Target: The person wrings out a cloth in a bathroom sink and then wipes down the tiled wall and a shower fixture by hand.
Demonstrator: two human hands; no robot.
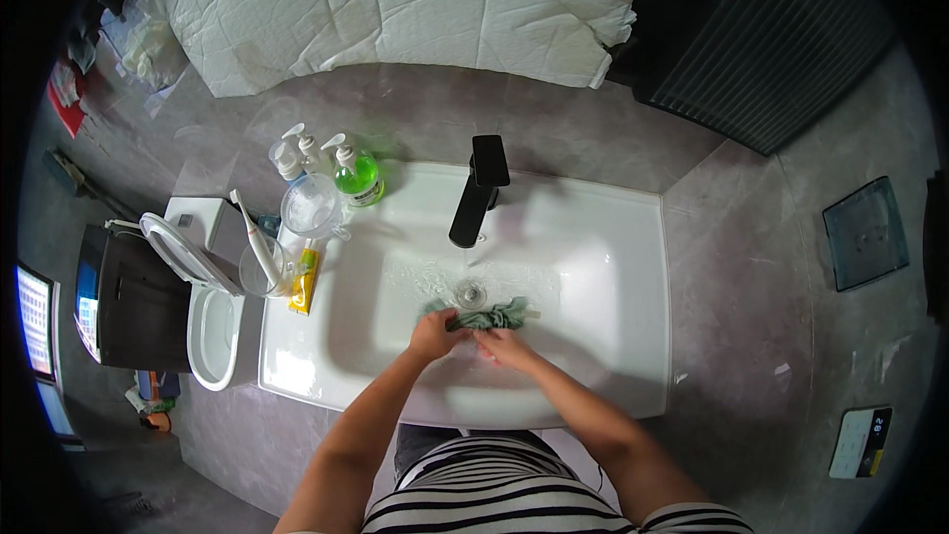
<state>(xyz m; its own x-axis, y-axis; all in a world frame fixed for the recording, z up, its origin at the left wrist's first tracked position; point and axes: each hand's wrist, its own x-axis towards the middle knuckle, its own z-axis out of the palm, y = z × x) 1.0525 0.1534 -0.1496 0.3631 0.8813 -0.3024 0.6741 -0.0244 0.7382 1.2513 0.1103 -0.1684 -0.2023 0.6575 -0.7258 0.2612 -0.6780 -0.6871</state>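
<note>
Low in a white washbasin (615, 289), a wet green cloth (489, 317) lies bunched between my hands. My left hand (436, 335) grips the cloth near its left end, thumb on top. Close beside it, my right hand (504, 347) touches the cloth's lower edge with its fingers curled under, partly hidden. Just beyond the cloth is the metal drain (471, 294), with shallow water rippling around it. Above the drain stands a black faucet (474, 200); a thin stream seems to fall from its spout.
On the basin's left ledge are a green soap pump bottle (359, 179), a clear plastic cup (311, 206), an electric toothbrush (256, 241) in a tumbler and a yellow tube (304, 282). A toilet (215, 334) with raised lid stands left. A wall-mounted soap dish (866, 234) is at right.
</note>
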